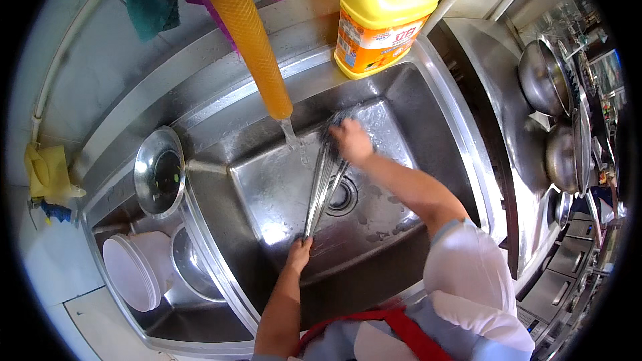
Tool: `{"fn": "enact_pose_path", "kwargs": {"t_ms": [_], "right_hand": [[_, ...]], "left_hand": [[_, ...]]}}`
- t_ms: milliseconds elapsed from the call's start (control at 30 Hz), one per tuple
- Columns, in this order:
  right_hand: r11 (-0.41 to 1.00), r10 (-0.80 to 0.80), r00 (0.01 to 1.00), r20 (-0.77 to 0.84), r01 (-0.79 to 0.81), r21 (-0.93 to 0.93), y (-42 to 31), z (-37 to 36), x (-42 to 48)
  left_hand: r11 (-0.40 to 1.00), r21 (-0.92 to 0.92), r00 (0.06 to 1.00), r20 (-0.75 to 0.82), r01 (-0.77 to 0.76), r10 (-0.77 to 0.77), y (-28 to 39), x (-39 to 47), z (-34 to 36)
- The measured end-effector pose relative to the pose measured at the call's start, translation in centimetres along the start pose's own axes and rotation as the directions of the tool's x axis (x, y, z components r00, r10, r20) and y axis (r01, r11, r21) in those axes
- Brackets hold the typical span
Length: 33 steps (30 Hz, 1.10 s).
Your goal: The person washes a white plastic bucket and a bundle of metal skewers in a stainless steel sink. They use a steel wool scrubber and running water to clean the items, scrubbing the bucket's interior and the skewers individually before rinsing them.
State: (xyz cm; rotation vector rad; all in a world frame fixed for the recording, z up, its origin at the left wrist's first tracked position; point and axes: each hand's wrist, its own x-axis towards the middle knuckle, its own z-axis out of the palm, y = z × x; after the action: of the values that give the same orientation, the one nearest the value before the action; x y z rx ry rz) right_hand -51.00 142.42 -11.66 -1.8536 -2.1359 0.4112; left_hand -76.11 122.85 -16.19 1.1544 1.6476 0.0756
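My left hand [299,254] grips the near end of a long, shiny metal utensil [319,183] inside the stainless-steel sink basin [273,195]. From that hand the utensil spreads into two bright strips towards the far side; its exact kind is unclear. At its far end my right hand [353,141] is closed on a dark, blurred scouring pad [331,133], which appears to be steel wool pressed against the metal. Water [296,141] runs from a faucet with an orange hose sleeve [251,42] just left of the right hand. The round drain [343,196] shows beneath the utensil.
A yellow detergent jug [386,20] stands on the back right rim. Left, a metal bowl [159,173] leans on the divider; the second basin holds a white bucket [133,273] and another bowl [198,265]. Cloths [153,0] hang behind. Metal pans [544,77] stand right.
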Motion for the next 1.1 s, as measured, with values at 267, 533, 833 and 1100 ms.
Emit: {"fn": "enact_pose_path", "kwargs": {"t_ms": [267,533,833,1100], "right_hand": [[0.977,-0.077,0.995,0.070,0.061,0.202,-0.6,6.7,-5.2],[0.711,0.652,0.752,-0.101,-0.559,0.426,4.8,-4.0,-7.5],[-0.110,0.502,0.762,0.408,-0.412,0.905,-6.5,-6.2,-13.6],[-0.299,0.152,0.892,0.426,-0.369,0.880,-14.0,-5.9,-9.3]], "left_hand": [[0.999,-0.054,1.000,-0.014,-0.006,0.006,-1.6,0.5,1.0],[0.936,-0.352,0.992,0.118,0.003,0.041,5.8,-7.2,-4.1],[0.892,-0.398,0.976,-0.051,-0.213,0.211,9.9,-13.5,-7.8],[0.866,0.199,0.811,-0.304,-0.459,0.500,12.0,-6.5,-8.0]]}}
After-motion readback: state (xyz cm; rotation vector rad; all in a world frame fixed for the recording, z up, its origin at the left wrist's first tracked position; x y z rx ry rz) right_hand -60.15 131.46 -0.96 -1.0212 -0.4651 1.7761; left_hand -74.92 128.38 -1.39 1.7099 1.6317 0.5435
